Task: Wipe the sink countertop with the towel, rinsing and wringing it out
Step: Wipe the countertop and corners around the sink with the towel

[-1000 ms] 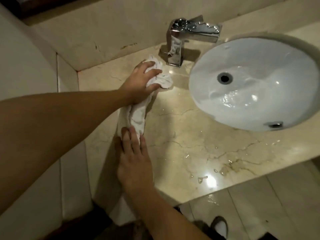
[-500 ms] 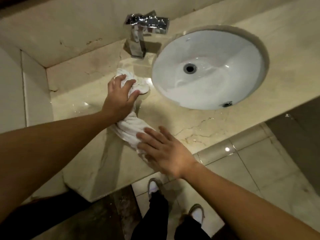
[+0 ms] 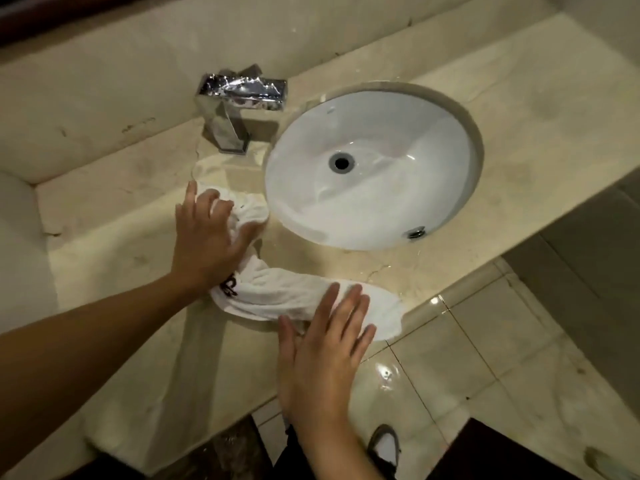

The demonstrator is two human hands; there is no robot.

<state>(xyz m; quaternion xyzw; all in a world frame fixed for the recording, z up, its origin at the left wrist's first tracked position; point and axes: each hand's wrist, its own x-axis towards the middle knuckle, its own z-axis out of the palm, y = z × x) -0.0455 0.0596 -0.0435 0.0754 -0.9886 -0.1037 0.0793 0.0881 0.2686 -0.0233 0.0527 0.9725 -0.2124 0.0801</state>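
A white towel (image 3: pixel 277 292) with dark lettering lies stretched along the beige marble countertop (image 3: pixel 114 258), curving from the sink's left rim to the counter's front edge, where one end hangs over. My left hand (image 3: pixel 207 240) presses flat on its upper, bunched end, fingers spread. My right hand (image 3: pixel 322 355) lies flat with fingers apart, fingertips on the towel's lower end near the front edge. The white oval sink basin (image 3: pixel 398 202) sits to the right of the towel.
A square chrome faucet (image 3: pixel 235 109) stands behind the towel at the basin's back left. A beige wall (image 3: pixel 104 98) borders the counter at the back and left. Wet glossy floor tiles (image 3: pixel 467 358) and my shoe (image 3: pixel 384 445) show below the counter edge.
The towel has spread out longer toward the right along the front edge. My right hand slid right over it; my left hand flattened from a grip to an open press.
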